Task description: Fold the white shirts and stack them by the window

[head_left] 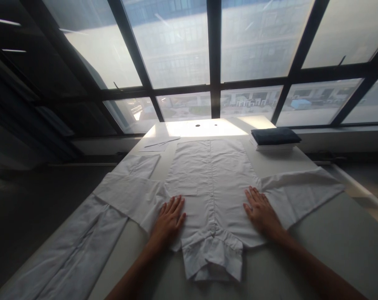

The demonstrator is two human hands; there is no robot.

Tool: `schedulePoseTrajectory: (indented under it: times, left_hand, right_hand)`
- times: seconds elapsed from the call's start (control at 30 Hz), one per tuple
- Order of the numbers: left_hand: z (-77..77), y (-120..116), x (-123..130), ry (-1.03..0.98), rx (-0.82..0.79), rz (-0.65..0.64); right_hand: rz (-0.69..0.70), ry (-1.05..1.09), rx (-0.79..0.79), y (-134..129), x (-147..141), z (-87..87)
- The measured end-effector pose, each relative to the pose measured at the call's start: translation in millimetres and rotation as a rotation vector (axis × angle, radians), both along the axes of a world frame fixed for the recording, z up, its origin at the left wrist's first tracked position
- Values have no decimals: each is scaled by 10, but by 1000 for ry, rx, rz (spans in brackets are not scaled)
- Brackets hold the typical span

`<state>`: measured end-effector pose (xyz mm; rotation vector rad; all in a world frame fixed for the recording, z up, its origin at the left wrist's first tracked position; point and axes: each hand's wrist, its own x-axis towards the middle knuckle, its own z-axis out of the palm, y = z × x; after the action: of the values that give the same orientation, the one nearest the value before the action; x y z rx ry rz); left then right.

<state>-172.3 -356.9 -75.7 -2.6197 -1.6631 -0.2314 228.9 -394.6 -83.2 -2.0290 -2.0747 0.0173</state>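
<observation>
A white buttoned shirt (210, 175) lies front side up on the white table (326, 237), its collar (212, 256) toward me and its sleeves spread to both sides. My left hand (170, 221) rests flat on the shirt's left shoulder area, beside the chest pocket, with the fingers apart. On the other side, my right hand (260, 210) lies flat near the right sleeve's seam, fingers slightly spread. Neither hand grips the cloth.
More white garments (73, 246) lie along the table's left edge, partly under the left sleeve. A dark folded stack (275, 136) sits on white items at the back right. Paper sheets (157, 145) with a thin dark object lie back left. Large windows stand beyond.
</observation>
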Motion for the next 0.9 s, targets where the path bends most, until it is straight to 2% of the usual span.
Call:
schedulePoseTrajectory:
  times: [0.5, 0.9]
  left_hand:
    - [-27, 39, -32, -36, -41, 5]
    - [21, 14, 22, 4, -56, 17]
  right_hand:
    - [4, 18, 7, 22, 31, -18]
    - [-6, 10, -18, 21, 10, 12]
